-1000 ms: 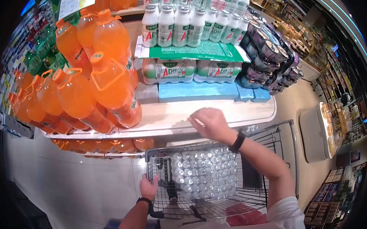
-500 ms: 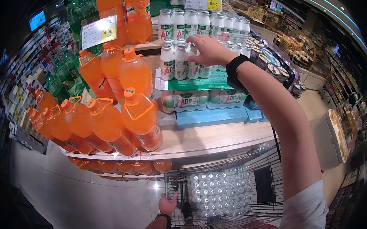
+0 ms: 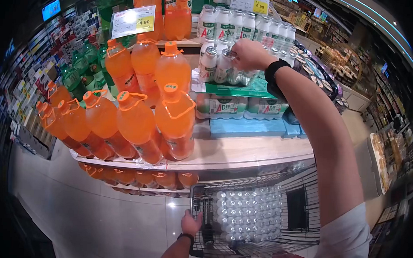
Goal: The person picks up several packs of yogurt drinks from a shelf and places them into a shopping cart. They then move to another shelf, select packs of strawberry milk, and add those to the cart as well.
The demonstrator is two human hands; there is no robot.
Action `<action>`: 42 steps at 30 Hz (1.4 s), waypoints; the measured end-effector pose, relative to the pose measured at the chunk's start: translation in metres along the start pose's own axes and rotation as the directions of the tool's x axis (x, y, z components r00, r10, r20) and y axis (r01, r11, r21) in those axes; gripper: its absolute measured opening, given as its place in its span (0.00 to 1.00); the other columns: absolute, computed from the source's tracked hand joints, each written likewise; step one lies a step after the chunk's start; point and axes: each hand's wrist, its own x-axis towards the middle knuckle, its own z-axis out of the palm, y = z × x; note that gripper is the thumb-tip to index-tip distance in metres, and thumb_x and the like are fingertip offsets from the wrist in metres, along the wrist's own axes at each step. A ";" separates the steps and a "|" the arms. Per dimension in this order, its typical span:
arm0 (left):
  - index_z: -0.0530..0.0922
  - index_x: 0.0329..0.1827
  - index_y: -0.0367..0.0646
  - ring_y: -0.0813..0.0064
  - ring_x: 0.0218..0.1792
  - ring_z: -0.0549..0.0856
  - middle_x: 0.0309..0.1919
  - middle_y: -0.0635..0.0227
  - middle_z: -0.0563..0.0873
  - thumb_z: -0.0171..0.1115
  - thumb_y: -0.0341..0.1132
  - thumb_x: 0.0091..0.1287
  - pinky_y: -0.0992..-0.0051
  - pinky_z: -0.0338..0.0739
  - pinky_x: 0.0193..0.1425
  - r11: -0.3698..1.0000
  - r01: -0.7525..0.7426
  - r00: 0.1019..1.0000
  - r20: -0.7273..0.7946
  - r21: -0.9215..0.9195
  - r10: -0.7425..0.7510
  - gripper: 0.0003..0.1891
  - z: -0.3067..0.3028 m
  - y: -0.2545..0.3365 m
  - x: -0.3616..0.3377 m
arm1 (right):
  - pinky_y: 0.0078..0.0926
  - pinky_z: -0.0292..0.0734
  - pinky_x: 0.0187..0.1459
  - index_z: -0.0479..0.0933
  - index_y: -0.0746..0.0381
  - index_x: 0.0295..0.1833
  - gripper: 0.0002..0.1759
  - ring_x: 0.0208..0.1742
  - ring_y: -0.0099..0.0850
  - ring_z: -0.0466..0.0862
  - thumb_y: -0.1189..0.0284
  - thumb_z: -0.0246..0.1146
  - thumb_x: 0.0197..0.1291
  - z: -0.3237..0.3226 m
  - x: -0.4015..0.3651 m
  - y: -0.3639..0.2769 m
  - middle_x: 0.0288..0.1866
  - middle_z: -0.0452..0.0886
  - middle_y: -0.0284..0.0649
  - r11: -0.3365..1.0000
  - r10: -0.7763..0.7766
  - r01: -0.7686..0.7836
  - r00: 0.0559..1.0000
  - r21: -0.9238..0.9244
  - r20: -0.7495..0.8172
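Note:
My right hand [image 3: 250,55] is closed on a shrink-wrapped pack of small white milk drink bottles [image 3: 223,67] with silver caps, at the front of the stack. Those bottles lean to one side, and my fingertips are partly hidden against them. Under the pack lies a green cardboard tray [image 3: 238,90]. Below and to the left, my left hand [image 3: 191,223] is closed around the handle end of a shopping cart [image 3: 195,197]. Inside the cart stand many silver-capped bottles [image 3: 246,213] in packed rows.
Large orange soda bottles [image 3: 137,121] crowd the left of the wooden shelf [image 3: 242,156], with green bottles [image 3: 75,77] behind. A blue block [image 3: 245,127] supports more milk drink packs [image 3: 221,106]. Price signs [image 3: 133,22] stand above. Dark round-lidded packs [image 3: 310,66] sit at the right.
My right hand has gone from spread fingers over the bottles to closed on the front pack, whose bottles now tilt. The view has shifted slightly; my left hand stays at the cart.

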 end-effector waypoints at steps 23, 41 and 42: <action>0.76 0.47 0.33 0.33 0.39 0.84 0.33 0.35 0.85 0.45 0.52 0.79 0.43 0.75 0.45 0.999 0.018 1.000 -0.008 -0.050 -0.019 0.26 0.003 0.004 0.006 | 0.47 0.81 0.36 0.81 0.67 0.22 0.14 0.28 0.55 0.84 0.66 0.67 0.48 0.126 -0.374 -0.254 0.23 0.81 0.57 0.550 0.232 -0.629 0.746 0.548 0.624; 0.74 0.45 0.33 0.37 0.36 0.86 0.30 0.40 0.86 0.51 0.54 0.76 0.46 0.77 0.43 1.000 0.012 1.000 -0.001 0.014 -0.012 0.26 0.000 0.012 0.004 | 0.48 0.80 0.49 0.82 0.68 0.34 0.13 0.50 0.50 0.82 0.67 0.65 0.58 0.360 -0.421 -0.377 0.42 0.82 0.52 0.328 0.740 -0.906 0.422 0.268 0.524; 0.74 0.45 0.33 0.38 0.36 0.86 0.30 0.41 0.86 0.51 0.54 0.76 0.47 0.78 0.43 1.000 0.013 1.000 0.006 0.024 -0.013 0.26 -0.003 0.014 0.002 | 0.48 0.80 0.50 0.81 0.68 0.36 0.12 0.51 0.50 0.81 0.67 0.65 0.58 0.363 -0.422 -0.378 0.44 0.81 0.52 0.338 0.728 -0.904 0.427 0.261 0.536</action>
